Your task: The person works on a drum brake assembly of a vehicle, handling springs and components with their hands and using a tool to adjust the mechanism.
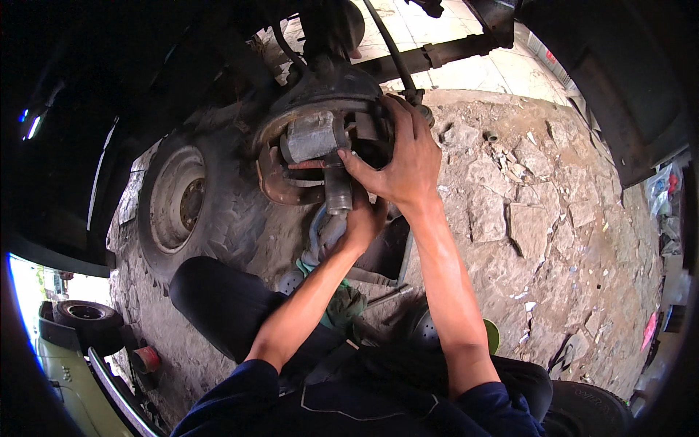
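Note:
A wheel-end brake assembly (320, 102) with a round, dirty backing plate sits in front of me. From its middle a bare metal axle spindle (337, 191) points toward me. Beside the spindle are a curved, rusty brake part (280, 178) and a silver-grey block with a curved face (312, 135). My right hand (408, 160) is wrapped around the assembly's right side, thumb against the spindle's root and fingers over the far edge. Low beside the spindle, my left hand (364, 222) is curled upward; its fingertips are hidden behind the metal.
A large tyre with a rim (175, 200) stands at the left. Below the hub lie a dark tray (389, 251), a green cloth (342, 306) and a metal tube (391, 296). Rough broken stone ground (524, 218) stretches right. Vehicle bodywork hangs overhead.

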